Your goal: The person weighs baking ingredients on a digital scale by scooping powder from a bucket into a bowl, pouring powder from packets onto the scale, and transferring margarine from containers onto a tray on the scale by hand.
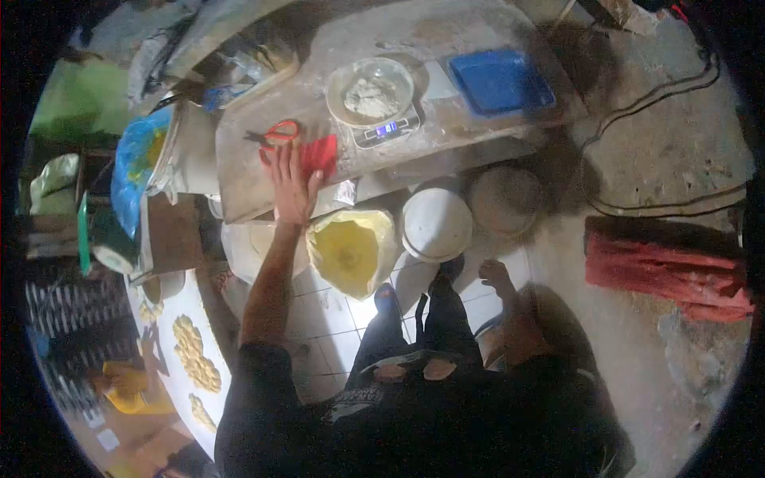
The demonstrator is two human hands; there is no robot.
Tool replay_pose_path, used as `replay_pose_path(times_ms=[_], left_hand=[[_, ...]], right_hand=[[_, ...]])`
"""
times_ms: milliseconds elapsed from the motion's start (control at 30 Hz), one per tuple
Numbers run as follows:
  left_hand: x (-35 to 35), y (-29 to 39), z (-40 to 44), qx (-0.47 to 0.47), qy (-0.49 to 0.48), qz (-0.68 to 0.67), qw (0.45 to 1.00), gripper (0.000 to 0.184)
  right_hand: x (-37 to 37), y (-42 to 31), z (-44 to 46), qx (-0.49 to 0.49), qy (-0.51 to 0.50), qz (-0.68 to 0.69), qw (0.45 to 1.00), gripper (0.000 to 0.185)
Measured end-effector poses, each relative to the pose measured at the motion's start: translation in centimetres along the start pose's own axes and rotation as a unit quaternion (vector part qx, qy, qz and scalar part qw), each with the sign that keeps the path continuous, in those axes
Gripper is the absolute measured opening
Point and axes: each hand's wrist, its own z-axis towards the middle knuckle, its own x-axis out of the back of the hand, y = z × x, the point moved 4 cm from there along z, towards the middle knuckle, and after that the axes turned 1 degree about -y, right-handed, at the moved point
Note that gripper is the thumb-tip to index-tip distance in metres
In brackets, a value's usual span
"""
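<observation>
My left hand (295,182) reaches to the table's near edge, its fingers spread and lying on a red packet or cloth (320,156). Just beyond the fingertips are scissors with red handles (280,134). To the right, a bowl of white powder (371,89) rests on a digital scale (386,130) with a lit display. My right hand (496,276) hangs low beside my leg, away from the table; its fingers are loosely apart and nothing shows in them.
A blue tray (502,82) lies on the table (446,139). Below stand a lined bucket with yellow contents (347,253) and a white lidded bucket (437,223). Dough pieces (196,354) cover a white surface at left, near a person in yellow (126,386). Red cloth (665,271) lies right.
</observation>
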Motion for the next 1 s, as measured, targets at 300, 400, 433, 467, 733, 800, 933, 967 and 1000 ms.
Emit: replay_pose_path(times_ms=[300,400,433,467,733,800,933,967,1000], left_hand=[[-3.2,-1.3,0.3,-0.027,-0.036,0.060,0.997,0.067],[-4.3,-0.7,0.9,-0.033,-0.049,0.009,0.998,0.064],[-4.9,-0.7,0.9,-0.019,-0.052,-0.013,0.998,0.064],[-5.1,0.0,1.0,-0.020,-0.051,-0.008,0.998,0.063],[-7.0,0.1,0.6,-0.005,-0.064,0.020,0.998,0.065],[-6.8,0.5,0.9,-0.010,-0.068,0.008,0.998,0.064],[-6.8,0.3,0.9,-0.047,-0.082,0.023,0.995,0.064],[-6.8,0.2,0.9,-0.048,-0.083,0.026,0.995,0.064],[-6.8,0.2,0.8,-0.040,-0.086,0.037,0.995,0.064]], right_hand=[[-10.9,6.2,-1.7,-0.218,0.093,0.172,0.956,0.035],[-10.8,11.7,1.8,-0.096,0.133,0.132,0.978,0.032],[-10.2,13.5,3.5,-0.065,0.154,0.107,0.980,0.033],[-9.6,15.3,5.5,-0.065,0.189,0.078,0.977,0.033],[-6.9,19.2,10.2,-0.309,0.411,-0.187,0.837,0.041],[-6.6,17.4,9.6,-0.235,0.397,-0.204,0.864,0.043],[-5.4,17.8,8.6,-0.157,0.344,-0.126,0.917,0.048],[-5.4,17.6,8.9,-0.155,0.332,-0.093,0.926,0.049],[-5.1,16.6,9.1,-0.210,0.311,-0.136,0.917,0.049]])
